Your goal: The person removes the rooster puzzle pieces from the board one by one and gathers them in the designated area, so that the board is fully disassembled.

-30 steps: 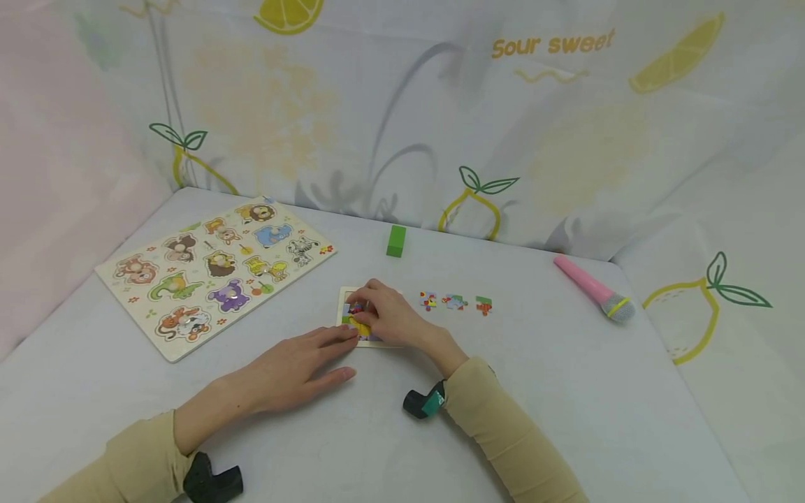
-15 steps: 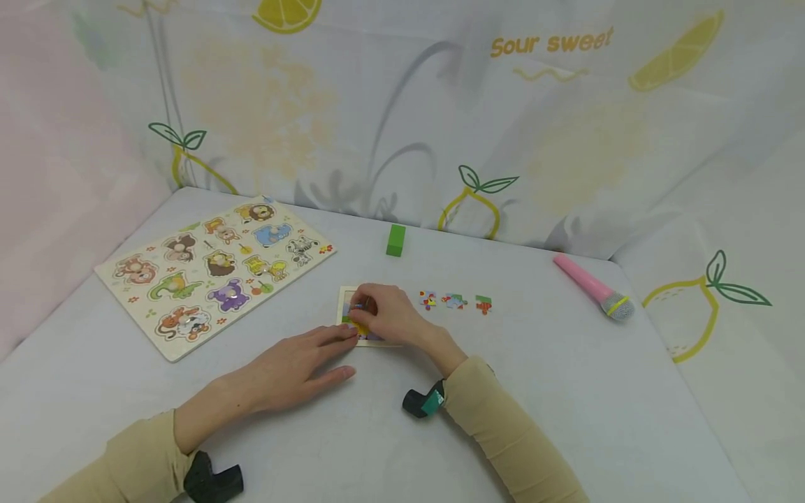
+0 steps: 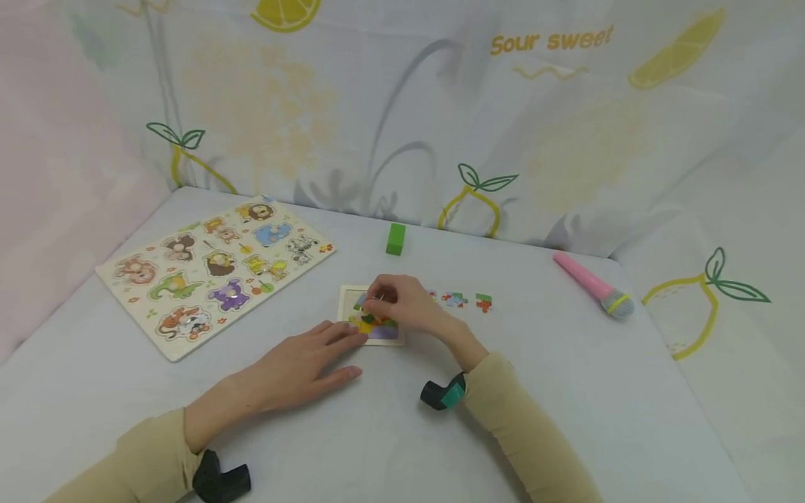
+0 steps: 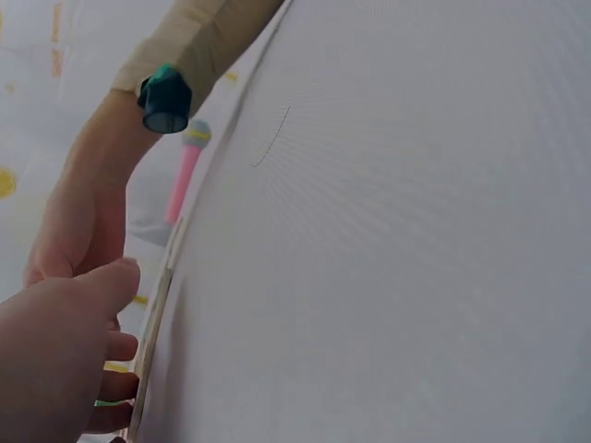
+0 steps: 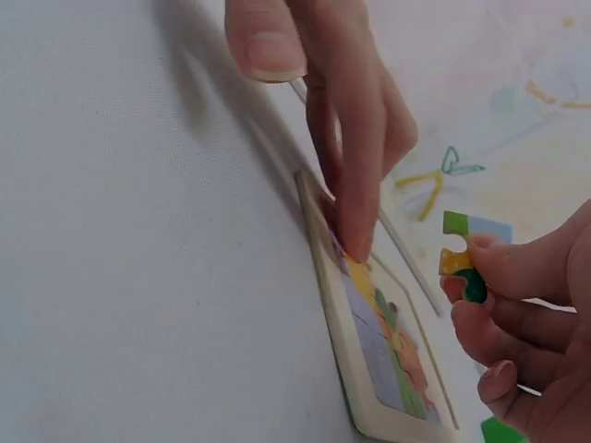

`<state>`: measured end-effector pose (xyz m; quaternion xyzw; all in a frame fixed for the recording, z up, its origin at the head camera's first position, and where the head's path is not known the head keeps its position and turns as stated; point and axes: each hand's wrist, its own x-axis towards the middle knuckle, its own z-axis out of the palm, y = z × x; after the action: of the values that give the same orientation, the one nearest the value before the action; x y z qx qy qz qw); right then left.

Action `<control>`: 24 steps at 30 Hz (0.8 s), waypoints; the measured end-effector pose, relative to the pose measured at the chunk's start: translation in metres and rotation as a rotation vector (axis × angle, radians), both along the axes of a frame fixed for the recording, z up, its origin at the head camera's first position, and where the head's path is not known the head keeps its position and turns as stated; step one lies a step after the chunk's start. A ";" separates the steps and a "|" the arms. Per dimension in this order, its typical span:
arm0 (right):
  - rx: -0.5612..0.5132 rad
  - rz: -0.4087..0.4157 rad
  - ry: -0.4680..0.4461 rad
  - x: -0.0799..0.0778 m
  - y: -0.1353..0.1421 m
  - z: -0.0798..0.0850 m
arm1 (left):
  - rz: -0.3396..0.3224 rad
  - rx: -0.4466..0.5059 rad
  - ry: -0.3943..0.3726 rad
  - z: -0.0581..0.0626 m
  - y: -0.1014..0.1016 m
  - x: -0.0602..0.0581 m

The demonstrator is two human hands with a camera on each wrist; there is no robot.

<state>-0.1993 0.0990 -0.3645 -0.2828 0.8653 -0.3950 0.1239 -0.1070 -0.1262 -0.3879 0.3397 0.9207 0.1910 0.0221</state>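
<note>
In the head view a small wooden puzzle tray (image 3: 385,342) lies at mid-table, partly filled with colourful jigsaw pieces. My right hand (image 3: 407,304) is over its right side. Between thumb and fingers it pinches a jigsaw piece (image 5: 452,262), coloured green, light blue and yellow, which the right wrist view shows held up off the tray. My left hand (image 3: 308,365) lies with extended fingers at the tray's near left, a fingertip (image 5: 355,242) touching the yellow part of the picture. Loose jigsaw pieces (image 3: 454,300) sit just right of the tray, one partly hidden behind my right hand.
A large animal peg puzzle board (image 3: 216,276) occupies the left of the table. A green block (image 3: 395,239) stands behind the tray. To the right is a pink toy microphone (image 3: 594,285). A lemon-print cloth (image 3: 547,154) hangs along the back.
My right hand has drawn right from the tray's left part, now with a jigsaw piece pinched and lifted, baring more of the picture. The left hand has slid slightly right.
</note>
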 end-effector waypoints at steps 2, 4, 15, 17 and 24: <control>0.001 -0.021 0.011 0.001 0.010 0.003 | -0.011 -0.019 0.031 -0.002 0.003 -0.002; -0.001 -0.053 0.016 0.003 0.021 0.006 | -0.023 -0.033 0.061 -0.004 0.005 -0.003; -0.026 -0.208 -0.026 0.013 0.083 0.011 | -0.056 -0.017 -0.015 -0.005 0.006 -0.002; -0.017 -0.236 -0.020 0.014 0.093 0.010 | -0.059 -0.012 -0.023 -0.006 0.007 -0.002; 0.036 -0.267 0.022 0.011 0.110 0.006 | -0.050 -0.006 -0.031 -0.006 0.006 -0.002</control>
<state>-0.1884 0.2094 -0.3590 -0.1669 0.9035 -0.3892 0.0658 -0.1090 -0.1203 -0.3935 0.3594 0.9121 0.1927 0.0420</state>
